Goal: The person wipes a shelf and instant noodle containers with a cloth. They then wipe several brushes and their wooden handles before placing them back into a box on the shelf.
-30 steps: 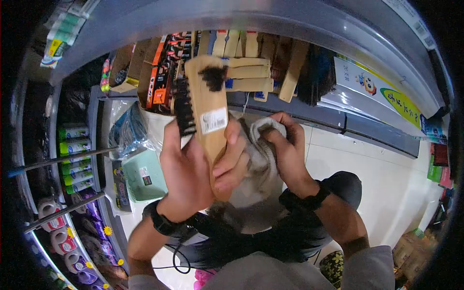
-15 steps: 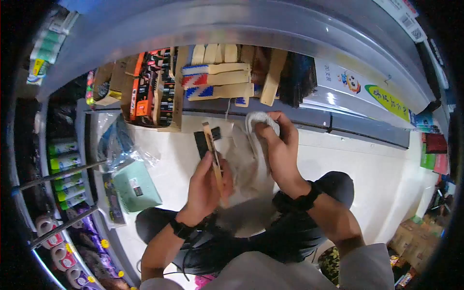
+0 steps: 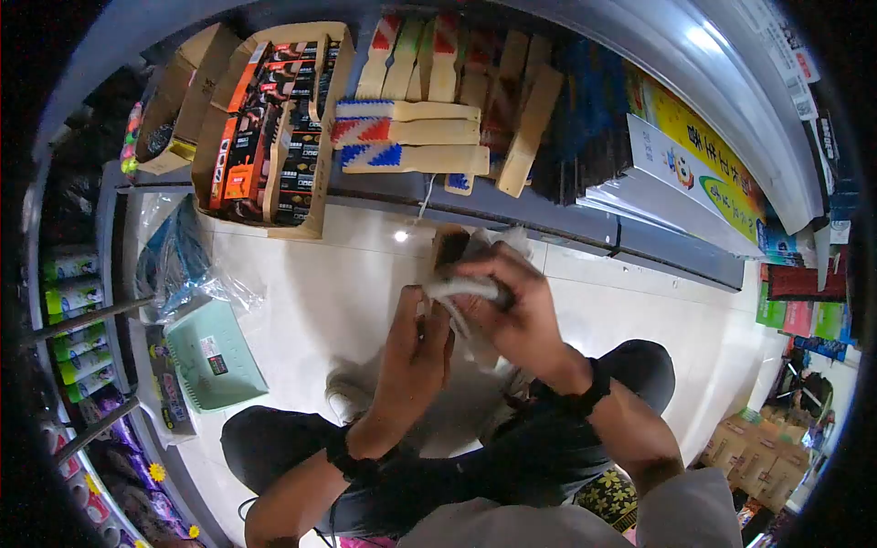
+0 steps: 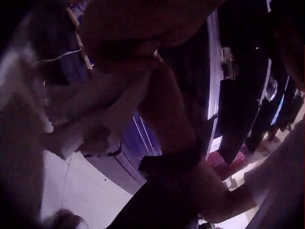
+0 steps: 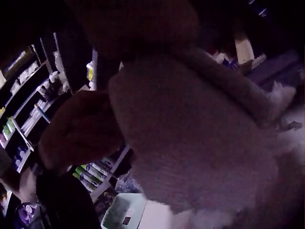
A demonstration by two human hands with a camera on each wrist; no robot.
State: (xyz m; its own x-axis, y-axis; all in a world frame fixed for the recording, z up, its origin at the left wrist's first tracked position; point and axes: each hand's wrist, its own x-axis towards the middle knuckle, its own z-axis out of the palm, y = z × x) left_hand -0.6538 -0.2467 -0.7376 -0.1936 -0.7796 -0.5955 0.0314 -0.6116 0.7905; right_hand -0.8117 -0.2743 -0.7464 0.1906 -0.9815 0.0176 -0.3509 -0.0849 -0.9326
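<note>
Grey woolly cloth [image 3: 454, 289] is draped over the tan wooden scrubbing brush [image 3: 447, 245], held above the pale floor. The right hand [image 3: 519, 315] curls round the cloth, and the left hand [image 3: 416, 352] grips the brush from below. The wiping seems midway, and the brush is not yet back on the shelf [image 3: 512, 212].

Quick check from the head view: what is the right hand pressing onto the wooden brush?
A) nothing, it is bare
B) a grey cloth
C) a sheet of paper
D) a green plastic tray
B: the right hand grips a grey cloth folded over the top of the wooden brush, which the left hand holds from below.
</note>
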